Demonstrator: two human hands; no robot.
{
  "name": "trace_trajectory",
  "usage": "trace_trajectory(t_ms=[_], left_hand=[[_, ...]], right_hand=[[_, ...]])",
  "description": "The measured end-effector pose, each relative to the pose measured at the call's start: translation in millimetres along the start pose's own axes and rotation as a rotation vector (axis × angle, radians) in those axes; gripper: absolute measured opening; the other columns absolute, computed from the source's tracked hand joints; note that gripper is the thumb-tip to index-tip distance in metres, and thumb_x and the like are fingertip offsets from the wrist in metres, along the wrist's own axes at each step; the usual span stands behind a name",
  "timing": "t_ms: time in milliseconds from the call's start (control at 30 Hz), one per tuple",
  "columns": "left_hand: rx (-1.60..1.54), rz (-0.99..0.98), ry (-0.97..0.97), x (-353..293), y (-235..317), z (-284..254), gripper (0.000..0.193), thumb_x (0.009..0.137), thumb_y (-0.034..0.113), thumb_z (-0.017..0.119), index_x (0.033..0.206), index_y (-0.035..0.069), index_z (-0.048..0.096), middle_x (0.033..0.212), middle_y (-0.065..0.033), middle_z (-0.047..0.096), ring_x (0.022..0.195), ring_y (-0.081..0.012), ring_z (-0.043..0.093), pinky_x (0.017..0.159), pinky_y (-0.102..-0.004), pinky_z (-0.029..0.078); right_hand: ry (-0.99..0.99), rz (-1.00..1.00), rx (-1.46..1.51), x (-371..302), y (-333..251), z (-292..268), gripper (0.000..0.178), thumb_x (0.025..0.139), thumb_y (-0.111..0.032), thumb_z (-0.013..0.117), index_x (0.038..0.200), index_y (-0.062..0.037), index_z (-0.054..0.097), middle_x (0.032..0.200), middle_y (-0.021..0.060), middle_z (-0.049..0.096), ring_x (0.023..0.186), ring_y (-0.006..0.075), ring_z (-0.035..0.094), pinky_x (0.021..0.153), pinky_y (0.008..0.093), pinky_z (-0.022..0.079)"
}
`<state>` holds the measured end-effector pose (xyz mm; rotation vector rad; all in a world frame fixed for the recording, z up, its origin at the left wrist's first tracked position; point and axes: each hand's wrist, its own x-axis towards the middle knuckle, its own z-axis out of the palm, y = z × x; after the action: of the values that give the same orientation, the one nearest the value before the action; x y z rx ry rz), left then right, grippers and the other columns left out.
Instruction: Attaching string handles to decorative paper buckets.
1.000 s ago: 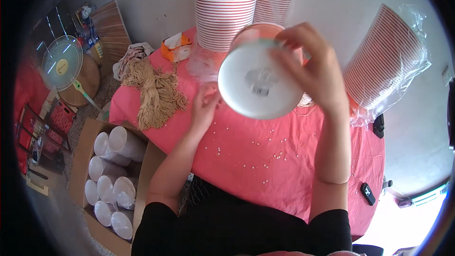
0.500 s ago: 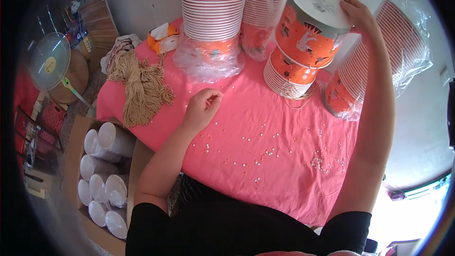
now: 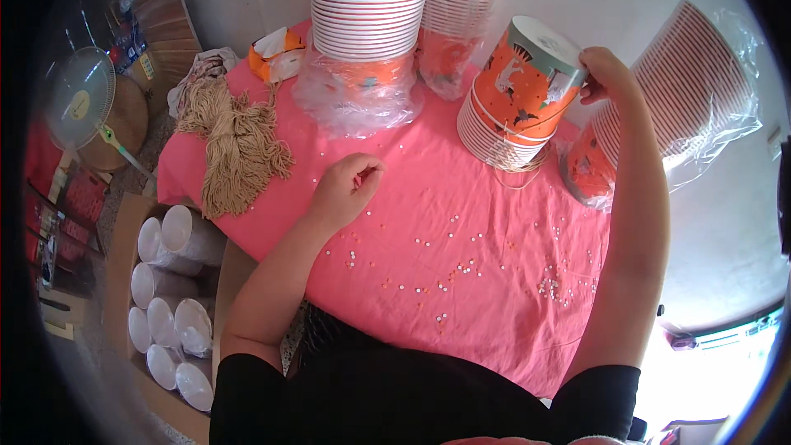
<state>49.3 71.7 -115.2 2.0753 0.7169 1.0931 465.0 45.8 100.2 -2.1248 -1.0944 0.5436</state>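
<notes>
Table with pink cloth (image 3: 428, 198), spread before the person.
Cardboard box (image 3: 124, 235), open, at the table's left; holds plastic-wrapped pale stacks (image 3: 194, 235).
Bagged bucket stack (image 3: 684, 91), leaning, at right, in clear plastic.
Tall bucket stack (image 3: 371, 12), white rims layered, lower part in crumpled plastic; a second bagged stack (image 3: 464, 12) stands just behind it to the right.
Short bucket stack (image 3: 494, 136), inverted, between the tall and leaning stacks.
Orange bucket (image 3: 527, 74), printed, grey-green band, base upward, on top of the short stack.
Cord bundle (image 3: 239, 152), tan, at the table's left edge.
Right hand (image 3: 608, 76), fingers at the orange bucket's base edge; whether clamped, cannot tell.
Left hand (image 3: 348, 188), fingers curled together, above the cloth, nothing visible in it.
Packet (image 3: 276, 53), orange and white, beyond the cord bundle.
Small dots (image 3: 465, 268), white and orange, scattered on the cloth.
</notes>
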Motion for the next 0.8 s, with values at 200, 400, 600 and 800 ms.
trace_trajectory(t_ms=[200,400,600,800], left_hand=[[0.051,0.043,-0.017,1.1,5.7,-1.3,0.010,0.086,0.004,0.062,0.096,0.001,0.063,0.086,-0.0100,0.065,0.072,-0.0187,0.063,0.063,-0.0295,0.049],[0.031,0.016,-0.062,1.8,6.7,1.2,0.010,0.086,0.005,0.062,0.095,0.001,0.063,0.086,-0.0106,0.065,0.072,-0.0207,0.063,0.064,-0.0309,0.049],[-0.005,0.009,-0.084,0.0,8.3,1.4,0.010,0.086,0.006,0.062,0.095,0.002,0.064,0.085,-0.0111,0.065,0.072,-0.0211,0.063,0.065,-0.0313,0.050],[-0.002,0.038,-0.113,0.5,7.0,3.2,0.009,0.087,0.006,0.062,0.095,0.003,0.064,0.087,-0.0104,0.066,0.070,-0.0210,0.063,0.065,-0.0319,0.051]], right_hand=[[0.058,-0.021,-0.074,-5.9,12.2,15.6,0.027,0.094,-0.029,0.038,0.097,-0.0080,0.053,0.066,0.0084,0.056,0.044,0.0195,0.056,0.043,0.0365,0.053],[0.072,-0.042,-0.166,0.1,18.3,12.5,0.032,0.094,-0.032,0.036,0.100,-0.0049,0.052,0.073,0.0110,0.056,0.047,0.0236,0.057,0.045,0.0397,0.053],[0.421,-0.290,-0.756,0.0,12.6,11.3,0.033,0.093,-0.032,0.044,0.106,-0.0040,0.056,0.093,0.0166,0.063,0.073,0.0344,0.066,0.066,0.0455,0.055],[0.661,-0.773,-0.913,-19.1,-68.9,35.5,0.026,0.089,-0.027,0.053,0.107,-0.0085,0.059,0.111,0.0114,0.063,0.096,0.0364,0.065,0.082,0.0476,0.053]])
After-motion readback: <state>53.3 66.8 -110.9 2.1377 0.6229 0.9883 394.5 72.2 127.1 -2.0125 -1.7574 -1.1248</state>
